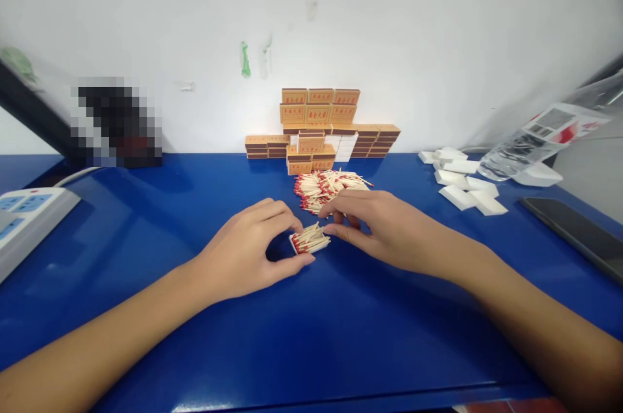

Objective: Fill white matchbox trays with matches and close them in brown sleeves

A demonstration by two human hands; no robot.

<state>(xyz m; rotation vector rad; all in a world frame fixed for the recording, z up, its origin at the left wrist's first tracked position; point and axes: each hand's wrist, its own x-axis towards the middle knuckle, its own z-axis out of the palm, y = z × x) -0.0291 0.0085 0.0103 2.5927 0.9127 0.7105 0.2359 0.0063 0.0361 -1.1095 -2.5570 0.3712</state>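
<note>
My left hand (250, 241) steadies a small white matchbox tray (320, 247) on the blue table, with thumb and index finger at its near and far sides. Red-tipped matches (306, 239) fill the tray, most heads toward the left. Close to the tray's right end is my right hand (370, 225), its thumb and index finger apart with nothing visible between them; the other fingers curl underneath, partly hidden. Just behind both hands lies a loose heap of matches (326, 187), partly covered by the right hand.
Matchboxes (318, 114) are stacked against the wall at the back. Several white empty trays (457, 195) lie at the right, near a clear plastic bottle (530, 140) and a dark phone (574, 228). A white power strip (39, 218) sits at the left.
</note>
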